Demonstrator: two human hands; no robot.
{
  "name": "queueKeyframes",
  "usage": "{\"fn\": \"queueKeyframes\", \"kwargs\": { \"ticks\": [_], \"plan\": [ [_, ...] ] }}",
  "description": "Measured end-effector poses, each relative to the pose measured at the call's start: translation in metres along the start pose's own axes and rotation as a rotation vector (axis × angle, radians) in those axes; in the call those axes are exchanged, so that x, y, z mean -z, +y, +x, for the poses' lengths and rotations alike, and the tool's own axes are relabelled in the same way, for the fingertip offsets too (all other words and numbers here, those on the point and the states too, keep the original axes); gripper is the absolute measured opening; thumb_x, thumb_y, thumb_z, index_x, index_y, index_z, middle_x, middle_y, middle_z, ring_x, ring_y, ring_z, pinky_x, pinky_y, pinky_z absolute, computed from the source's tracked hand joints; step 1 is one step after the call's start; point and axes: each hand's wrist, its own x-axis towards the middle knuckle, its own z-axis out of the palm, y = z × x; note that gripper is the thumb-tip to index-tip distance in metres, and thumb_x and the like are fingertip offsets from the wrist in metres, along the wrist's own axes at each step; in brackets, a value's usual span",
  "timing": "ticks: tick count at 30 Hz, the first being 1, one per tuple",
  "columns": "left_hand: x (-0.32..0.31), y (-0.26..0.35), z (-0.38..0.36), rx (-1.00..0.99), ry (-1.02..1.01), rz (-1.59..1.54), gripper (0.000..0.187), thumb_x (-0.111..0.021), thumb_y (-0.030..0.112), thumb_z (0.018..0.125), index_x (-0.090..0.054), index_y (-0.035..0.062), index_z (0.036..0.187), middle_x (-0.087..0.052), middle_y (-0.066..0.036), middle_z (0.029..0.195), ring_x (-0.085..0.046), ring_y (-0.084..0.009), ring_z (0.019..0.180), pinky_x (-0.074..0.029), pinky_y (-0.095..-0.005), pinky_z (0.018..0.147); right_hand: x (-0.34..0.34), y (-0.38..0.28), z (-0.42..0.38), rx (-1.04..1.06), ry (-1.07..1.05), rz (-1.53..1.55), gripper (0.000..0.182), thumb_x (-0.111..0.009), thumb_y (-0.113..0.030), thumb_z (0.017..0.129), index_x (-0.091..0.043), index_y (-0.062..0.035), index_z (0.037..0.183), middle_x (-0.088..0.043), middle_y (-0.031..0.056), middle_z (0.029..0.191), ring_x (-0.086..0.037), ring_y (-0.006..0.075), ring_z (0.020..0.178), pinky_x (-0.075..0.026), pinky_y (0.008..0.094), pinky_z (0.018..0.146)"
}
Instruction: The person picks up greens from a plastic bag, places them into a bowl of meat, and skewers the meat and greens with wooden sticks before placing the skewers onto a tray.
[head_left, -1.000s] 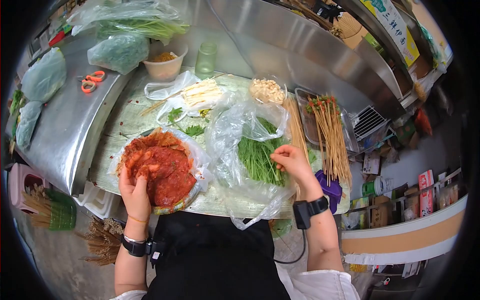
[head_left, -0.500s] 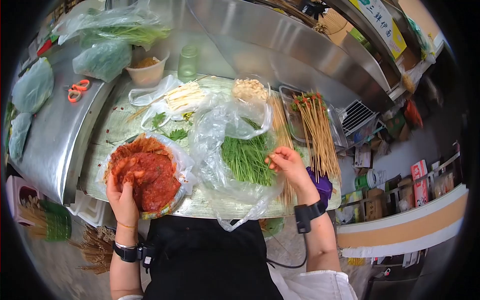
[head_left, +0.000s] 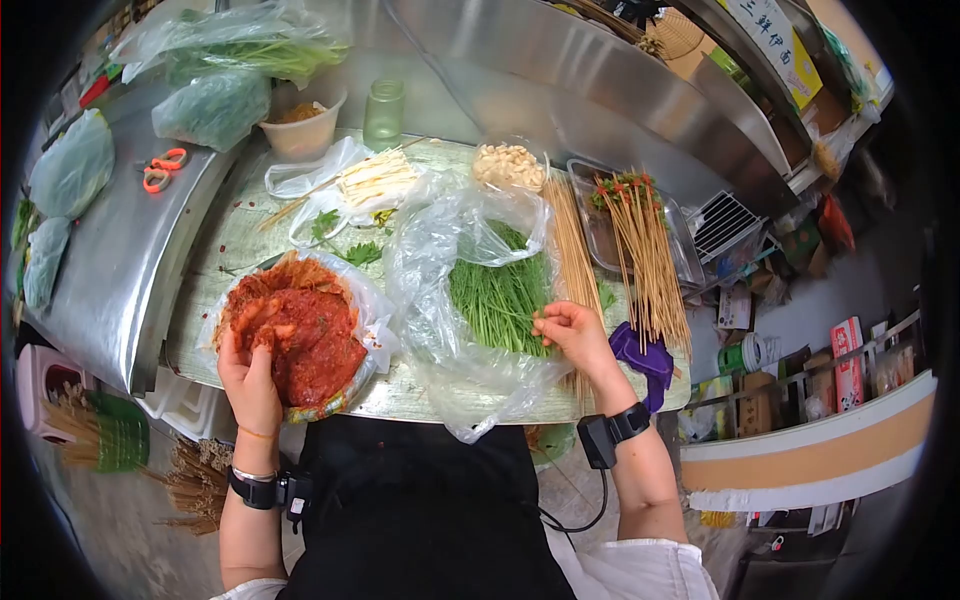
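My left hand point(head_left: 248, 385) is at the left side of a plastic-lined bowl point(head_left: 375, 335). Its curled fingers close on red-coated cabbage point(head_left: 285, 275), their tips partly hidden in the thick red paste point(head_left: 315, 365). To the right, an open clear plastic bag point(head_left: 425, 250) holds a bundle of thin green herb stems point(head_left: 495, 295). At the right edge of this bundle my right hand point(head_left: 575, 335) has thumb and fingers pinched together on stem ends. Bamboo skewers point(head_left: 572, 235) lie just beyond that hand, with a purple item point(head_left: 645, 362) beside the wrist.
Behind the bag are white enoki mushrooms point(head_left: 375, 178) and a tub of pale pieces point(head_left: 508, 165). Loaded skewers point(head_left: 640, 250) rest over a clear tray point(head_left: 595, 240) at right. Orange-handled scissors point(head_left: 160, 170), a beige tub point(head_left: 302, 130) and a green jar point(head_left: 383, 115) stand farther left.
The view has shifted slightly. My right hand has come down a little against the herb stems, its fingers closer together. My left hand stays at the red cabbage.
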Motion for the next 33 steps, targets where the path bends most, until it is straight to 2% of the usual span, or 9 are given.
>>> {"fn": "queueKeyframes", "kwargs": {
  "ticks": [5, 8, 12, 15, 21, 24, 27, 31, 33],
  "plan": [
    [-0.005, 0.005, 0.0, 0.012, 0.028, -0.012, 0.037, -0.042, -0.005, 0.083, -0.047, -0.0042, 0.119, -0.055, -0.011, 0.116, -0.055, -0.0178, 0.103, -0.041, -0.03, 0.092, -0.001, -0.039, -0.012, 0.029, -0.046, 0.221, 0.016, -0.057, -0.013, 0.088, -0.061, -0.0004, 0.097, -0.062, 0.0017, 0.075, -0.052, 0.0044, 0.059, -0.041, 0.0173, 0.054],
    [-0.005, 0.005, -0.001, 0.011, 0.028, 0.0, 0.037, -0.042, -0.005, 0.083, -0.047, -0.0042, 0.12, -0.055, -0.011, 0.116, -0.055, -0.0178, 0.103, -0.041, -0.0299, 0.092, 0.004, -0.017, 0.001, 0.124, 0.085, -0.4, 0.02, -0.053, -0.014, 0.089, -0.06, 0.0027, 0.098, -0.06, 0.0023, 0.073, -0.05, 0.0064, 0.055, -0.041, 0.0199, 0.052],
    [0.001, 0.001, -0.002, 0.009, 0.018, 0.015, 0.038, -0.044, -0.001, 0.085, -0.046, -0.0034, 0.122, -0.054, -0.011, 0.119, -0.051, -0.0189, 0.11, -0.038, -0.0307, 0.096, 0.008, -0.007, -0.001, 0.005, -0.003, -0.241, 0.018, -0.054, -0.012, 0.088, -0.061, 0.0027, 0.097, -0.059, 0.0015, 0.071, -0.049, 0.006, 0.056, -0.041, 0.0203, 0.052],
    [-0.002, 0.001, 0.0, -0.006, 0.047, 0.019, 0.038, -0.042, -0.005, 0.082, -0.047, -0.0047, 0.12, -0.054, -0.011, 0.117, -0.053, -0.0187, 0.107, -0.039, -0.0307, 0.095, 0.002, -0.008, -0.004, 0.203, 0.058, -0.416, 0.019, -0.054, -0.012, 0.088, -0.061, 0.0022, 0.098, -0.059, 0.0006, 0.071, -0.048, 0.0054, 0.056, -0.04, 0.0199, 0.052],
    [-0.003, 0.004, 0.0, 0.008, 0.013, -0.004, 0.038, -0.044, -0.005, 0.082, -0.047, -0.0045, 0.12, -0.055, -0.01, 0.117, -0.052, -0.0186, 0.108, -0.039, -0.0305, 0.095, 0.002, -0.054, -0.019, 0.203, 0.119, -0.02, 0.022, -0.054, -0.016, 0.089, -0.063, -0.0005, 0.101, -0.058, -0.0018, 0.069, -0.045, 0.004, 0.056, -0.037, 0.0183, 0.051],
    [0.0, 0.002, -0.001, 0.077, -0.007, 0.014, 0.036, -0.05, -0.005, 0.081, -0.05, -0.0048, 0.118, -0.056, -0.009, 0.116, -0.053, -0.0174, 0.105, -0.042, -0.0296, 0.092, -0.009, -0.063, -0.025, 0.127, 0.014, -0.366, 0.021, -0.054, -0.017, 0.089, -0.065, -0.0016, 0.1, -0.056, -0.0013, 0.067, -0.046, 0.0048, 0.057, -0.038, 0.0205, 0.052],
    [-0.013, 0.022, 0.001, -0.39, -0.091, 0.659, 0.023, -0.061, -0.002, 0.074, -0.06, -0.0023, 0.097, -0.061, -0.012, 0.099, -0.059, -0.0228, 0.087, -0.047, -0.031, 0.078, -0.032, -0.085, -0.036, 0.277, -0.106, -0.468, 0.022, -0.053, -0.017, 0.09, -0.064, 0.0008, 0.097, -0.054, -0.0023, 0.065, -0.047, 0.0047, 0.06, -0.039, 0.0224, 0.053],
    [-0.056, 0.071, 0.0, -0.696, -0.319, 0.683, 0.026, -0.069, 0.002, 0.065, -0.061, 0.0009, 0.089, -0.06, -0.012, 0.088, -0.059, -0.0285, 0.079, -0.049, -0.0331, 0.069, -0.072, -0.114, -0.046, 0.532, -0.189, -0.617, 0.017, -0.056, -0.011, 0.086, -0.062, 0.004, 0.092, -0.058, 0.0093, 0.068, -0.055, 0.0179, 0.061, -0.042, 0.0287, 0.056],
    [-0.071, 0.079, 0.002, -0.777, -0.421, 0.719, 0.027, -0.069, 0.005, 0.066, -0.061, 0.0027, 0.091, -0.06, -0.009, 0.085, -0.058, -0.0253, 0.077, -0.048, -0.0314, 0.065, -0.09, -0.129, -0.052, 0.592, -0.217, -0.674, 0.014, -0.059, -0.009, 0.081, -0.063, 0.0008, 0.09, -0.062, 0.0162, 0.081, -0.059, 0.0327, 0.072, -0.047, 0.0358, 0.063]
  ]
}}
